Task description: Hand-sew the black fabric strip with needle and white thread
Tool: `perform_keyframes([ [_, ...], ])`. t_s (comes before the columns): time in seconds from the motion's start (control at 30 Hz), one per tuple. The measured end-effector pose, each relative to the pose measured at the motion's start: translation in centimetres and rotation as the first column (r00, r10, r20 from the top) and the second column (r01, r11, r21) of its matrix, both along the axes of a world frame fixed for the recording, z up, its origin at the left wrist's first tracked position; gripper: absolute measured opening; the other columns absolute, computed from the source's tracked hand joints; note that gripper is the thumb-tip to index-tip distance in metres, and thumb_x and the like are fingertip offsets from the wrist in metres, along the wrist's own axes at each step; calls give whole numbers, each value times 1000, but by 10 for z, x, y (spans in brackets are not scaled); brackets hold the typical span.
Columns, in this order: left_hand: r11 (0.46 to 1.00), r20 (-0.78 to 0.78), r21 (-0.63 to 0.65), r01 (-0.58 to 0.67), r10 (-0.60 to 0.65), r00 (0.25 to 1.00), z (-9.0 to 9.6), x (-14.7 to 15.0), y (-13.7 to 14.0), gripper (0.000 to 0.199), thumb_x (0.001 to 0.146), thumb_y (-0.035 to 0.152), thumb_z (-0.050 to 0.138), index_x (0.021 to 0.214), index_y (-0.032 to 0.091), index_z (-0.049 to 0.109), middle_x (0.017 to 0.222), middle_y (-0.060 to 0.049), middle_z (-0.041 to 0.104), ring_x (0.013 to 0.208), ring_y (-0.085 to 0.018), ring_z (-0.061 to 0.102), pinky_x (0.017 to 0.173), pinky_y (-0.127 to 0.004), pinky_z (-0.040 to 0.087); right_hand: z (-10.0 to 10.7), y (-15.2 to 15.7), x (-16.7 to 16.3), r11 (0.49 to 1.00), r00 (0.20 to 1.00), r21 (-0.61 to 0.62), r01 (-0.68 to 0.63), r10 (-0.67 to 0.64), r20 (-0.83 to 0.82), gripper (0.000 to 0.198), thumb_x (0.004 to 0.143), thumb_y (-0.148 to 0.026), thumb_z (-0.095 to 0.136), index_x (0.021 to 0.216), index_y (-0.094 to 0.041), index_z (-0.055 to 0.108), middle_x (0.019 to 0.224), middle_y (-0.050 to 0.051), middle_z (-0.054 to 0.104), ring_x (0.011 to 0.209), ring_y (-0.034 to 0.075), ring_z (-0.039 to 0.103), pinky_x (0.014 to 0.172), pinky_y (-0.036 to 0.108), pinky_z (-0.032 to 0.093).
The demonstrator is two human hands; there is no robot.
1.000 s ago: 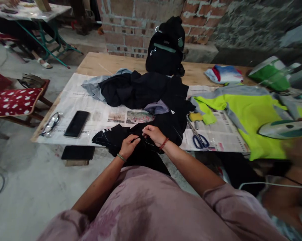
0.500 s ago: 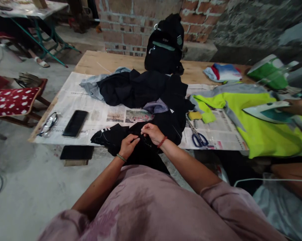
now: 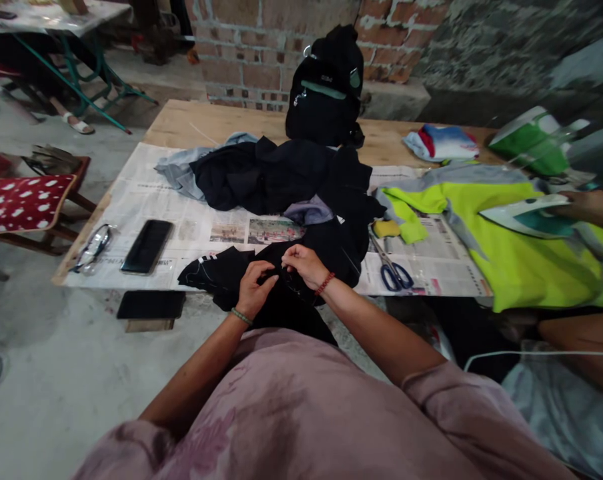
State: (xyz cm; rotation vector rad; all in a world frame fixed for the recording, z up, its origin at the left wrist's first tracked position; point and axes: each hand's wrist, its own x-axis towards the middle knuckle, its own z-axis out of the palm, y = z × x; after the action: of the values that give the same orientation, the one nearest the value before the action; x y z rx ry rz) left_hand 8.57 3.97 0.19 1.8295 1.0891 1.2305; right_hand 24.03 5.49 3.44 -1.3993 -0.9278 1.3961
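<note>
A black garment (image 3: 331,257) with white stripes at one end is bunched at the front edge of the table, partly over my lap. My left hand (image 3: 254,290), with a green bead bracelet, curls its fingers on the black cloth, thumb and forefinger a little apart. Just to its right, my right hand (image 3: 305,268), with a red bead bracelet, pinches thumb and fingertips together above the cloth. Whatever is in that pinch is too small to make out. Blue-handled scissors (image 3: 395,273) lie right of the garment, beside a small yellow block (image 3: 386,229).
Newspaper (image 3: 136,173) covers the table under dark clothes (image 3: 266,173), a phone (image 3: 147,247) and glasses (image 3: 95,245). A second phone (image 3: 150,305) sits below the front edge. A black backpack (image 3: 324,93) stands behind. At right, another person's hand (image 3: 586,208) holds an iron (image 3: 529,217) on a yellow-green garment (image 3: 506,260).
My left thumb and forefinger have parted slightly and drawn a little away from my right hand. The right hand keeps its pinch. The iron has shifted slightly, and the view has moved a little.
</note>
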Motion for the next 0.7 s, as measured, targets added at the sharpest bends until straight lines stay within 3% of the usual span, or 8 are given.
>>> perform_keyframes([
  [0.17, 999, -53, 32, -9, 11, 999, 1, 1, -1, 3, 77, 16, 58, 76, 18, 61, 87, -4, 57, 86, -14, 56, 81, -30, 47, 2, 0, 1, 1000, 1000, -9, 27, -27, -2, 13, 63, -18, 60, 66, -16, 47, 53, -5, 54, 49, 6, 50, 48, 17, 38],
  [0.33, 995, -91, 101, -25, 34, 995, 2, 2, 0, 18, 75, 17, 61, 93, 19, 61, 108, -7, 51, 99, -17, 53, 81, -31, 50, 3, -1, 0, 1000, 1000, 0, 19, -19, -5, 13, 63, -19, 60, 66, -16, 48, 53, -5, 55, 48, 5, 49, 48, 17, 38],
  [0.5, 981, -142, 191, 27, 1, 990, 5, 5, 4, 10, 77, 13, 58, 83, 19, 63, 109, -6, 52, 87, -13, 57, 79, -30, 49, 3, -3, -1, 1000, 999, -12, 20, -21, -39, 13, 61, -19, 61, 66, -16, 49, 52, -5, 55, 49, 6, 50, 48, 18, 38],
  [0.7, 993, -184, 109, 55, -34, 982, 4, 9, 5, 12, 77, 8, 53, 81, 17, 60, 102, -6, 55, 97, -16, 54, 86, -33, 46, -1, -2, 0, 999, 997, -1, 48, -48, -63, 15, 59, -21, 63, 65, -16, 49, 52, -5, 55, 50, 7, 51, 49, 19, 39],
])
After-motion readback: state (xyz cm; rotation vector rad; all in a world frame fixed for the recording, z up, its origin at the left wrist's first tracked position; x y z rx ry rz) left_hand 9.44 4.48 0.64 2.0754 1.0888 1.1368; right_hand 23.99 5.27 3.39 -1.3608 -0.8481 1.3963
